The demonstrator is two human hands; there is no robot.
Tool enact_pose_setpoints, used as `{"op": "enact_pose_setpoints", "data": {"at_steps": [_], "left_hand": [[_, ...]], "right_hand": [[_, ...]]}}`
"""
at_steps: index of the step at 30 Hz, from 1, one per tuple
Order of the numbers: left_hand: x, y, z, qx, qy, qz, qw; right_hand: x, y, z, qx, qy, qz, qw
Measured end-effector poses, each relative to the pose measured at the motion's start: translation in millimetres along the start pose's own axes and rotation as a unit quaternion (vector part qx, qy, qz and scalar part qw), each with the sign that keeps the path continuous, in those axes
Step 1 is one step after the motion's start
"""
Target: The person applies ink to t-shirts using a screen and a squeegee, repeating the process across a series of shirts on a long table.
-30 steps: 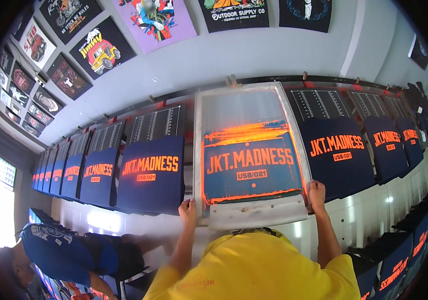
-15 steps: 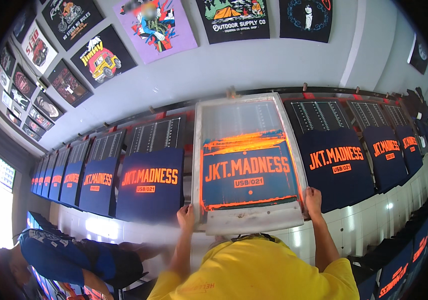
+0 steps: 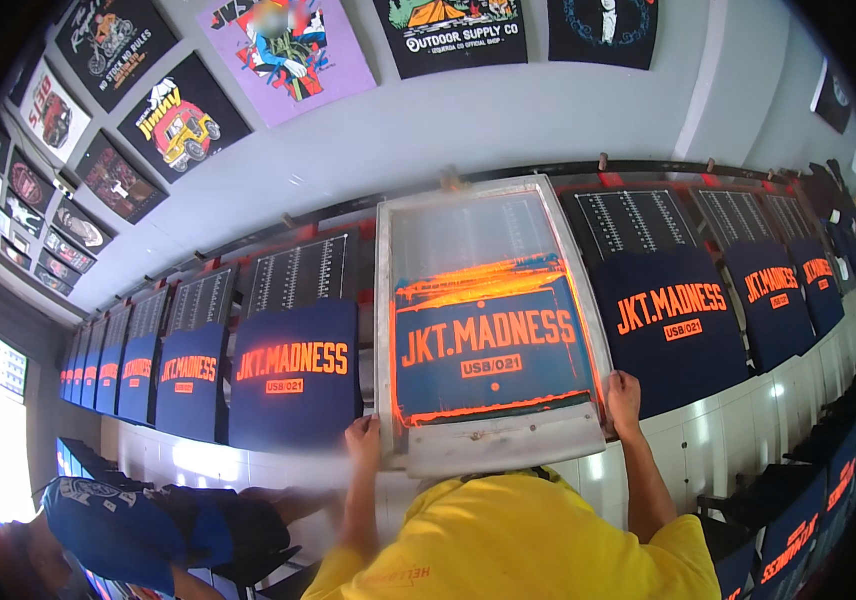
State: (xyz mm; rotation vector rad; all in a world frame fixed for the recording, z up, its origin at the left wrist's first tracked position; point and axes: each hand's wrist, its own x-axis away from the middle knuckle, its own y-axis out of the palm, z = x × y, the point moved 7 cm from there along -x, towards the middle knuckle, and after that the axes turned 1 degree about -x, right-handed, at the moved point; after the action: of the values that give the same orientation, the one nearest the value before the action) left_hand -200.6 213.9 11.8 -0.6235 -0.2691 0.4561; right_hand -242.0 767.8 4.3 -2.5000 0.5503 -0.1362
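Observation:
A screen-printing frame (image 3: 503, 440) lies before me over one of the boards, its mesh bearing an orange lettered design. A thick streak of orange ink (image 3: 478, 283) crosses the mesh above the lettering. At the frame's lower left edge is my left hand (image 3: 362, 438), its fingers closed on the rim. My right hand (image 3: 624, 398) grips the opposite edge, a little higher up. Navy shirts with orange lettering lie on neighbouring boards: one navy shirt (image 3: 293, 370) left of the frame and another navy shirt (image 3: 670, 335) to its right. The frame covers whatever lies beneath it.
Boards with navy shirts run in a long row to both sides, along a dark rail (image 3: 648, 168). Behind me at the right stands another row of printed navy shirts (image 3: 798, 530). A co-worker in a blue shirt (image 3: 113, 530) bends at lower left. Printed posters (image 3: 185, 118) hang on the grey wall.
The whole view has shifted slightly, so the frame and boards sit a little further left. Both my hands keep their places on the frame's edges.

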Motion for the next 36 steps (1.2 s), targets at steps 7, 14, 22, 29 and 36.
{"op": "enact_pose_setpoints", "data": {"at_steps": [7, 14, 22, 29, 36], "left_hand": [[-11.5, 5.9, -11.1, -0.031, 0.040, -0.008, 0.999], [-14.4, 10.0, -17.7, -0.052, 0.068, -0.002, 0.996], [-20.5, 11.9, -23.5, -0.028, 0.061, -0.002, 0.998], [-13.4, -0.3, -17.1, -0.066, 0.059, -0.036, 0.995], [75.7, -39.9, 27.1, 0.230, 0.017, -0.141, 0.963]], "right_hand": [[0.0, 3.2, -9.8, 0.025, 0.024, 0.005, 0.999], [0.1, 6.8, -1.7, 0.052, 0.007, 0.017, 0.998], [4.3, 2.1, -25.3, 0.047, -0.046, 0.063, 0.996], [47.6, 14.7, -97.2, 0.103, -0.298, 0.001, 0.949], [156.8, 58.1, -163.3, 0.238, -0.498, -0.294, 0.780]]}}
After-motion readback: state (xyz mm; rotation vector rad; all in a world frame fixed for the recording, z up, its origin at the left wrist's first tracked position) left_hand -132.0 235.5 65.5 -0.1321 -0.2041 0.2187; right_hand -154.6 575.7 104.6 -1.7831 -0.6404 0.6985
